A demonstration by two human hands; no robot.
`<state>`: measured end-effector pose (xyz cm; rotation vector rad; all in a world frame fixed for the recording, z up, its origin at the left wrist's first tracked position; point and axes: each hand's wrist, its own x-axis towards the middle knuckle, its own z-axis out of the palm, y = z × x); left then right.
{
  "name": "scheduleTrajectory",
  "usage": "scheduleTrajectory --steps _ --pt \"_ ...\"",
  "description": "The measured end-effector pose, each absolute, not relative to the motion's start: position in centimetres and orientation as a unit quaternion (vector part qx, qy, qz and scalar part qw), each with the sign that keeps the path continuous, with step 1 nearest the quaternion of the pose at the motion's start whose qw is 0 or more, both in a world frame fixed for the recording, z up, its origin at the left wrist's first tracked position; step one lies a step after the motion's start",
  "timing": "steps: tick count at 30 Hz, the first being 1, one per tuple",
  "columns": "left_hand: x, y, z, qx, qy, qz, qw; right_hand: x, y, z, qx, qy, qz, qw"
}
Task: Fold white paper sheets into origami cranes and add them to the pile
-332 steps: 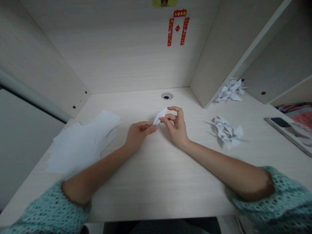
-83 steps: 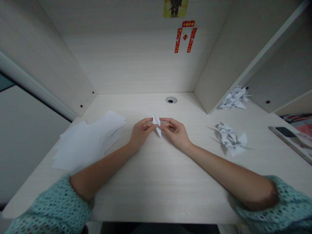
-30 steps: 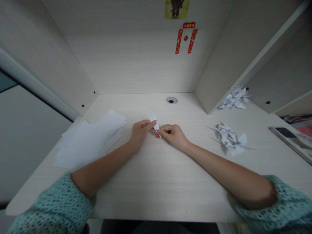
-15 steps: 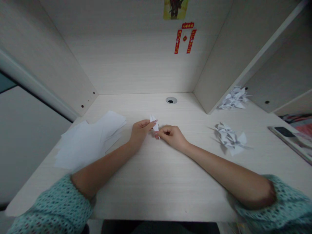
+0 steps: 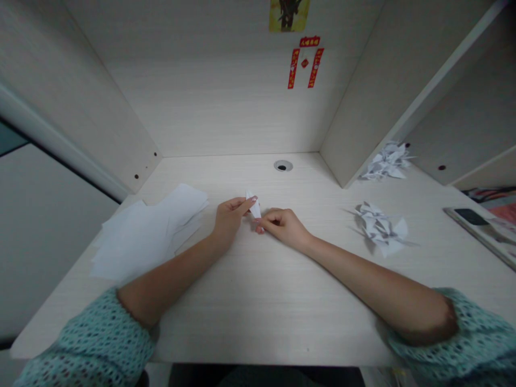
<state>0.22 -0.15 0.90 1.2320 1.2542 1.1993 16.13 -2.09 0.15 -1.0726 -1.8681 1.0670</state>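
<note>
As left hand [image 5: 227, 219], right hand [image 5: 283, 226] pinch paper [image 5: 253, 206], desk [image 5: 262, 306] edges well apart.

Both hands meet mid-worktop [image 5: 258, 301] on a small folded white paper piece [image 5: 253, 206] — left hand [image 5: 228, 219] pinching its top, right hand [image 5: 282, 227] gripping the lower end. Loose paper sheets [image 5: 149, 231] lie left, finished paper cranes [image 5: 379, 228] sit right.

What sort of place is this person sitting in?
Probably a study desk nook at home or in a dorm: a pale wood desktop walled by panels, a cable hole, red paper decorations on the back wall. The left hand and right hand hold a small folded paper.
</note>
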Motion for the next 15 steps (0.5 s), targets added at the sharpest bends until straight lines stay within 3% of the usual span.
scheduleTrajectory --steps 15 --pt "0.33 -0.22 1.25 0.492 0.513 0.499 0.496 16.40 -1.70 -0.17 -0.383 -0.773 0.372 0.342"
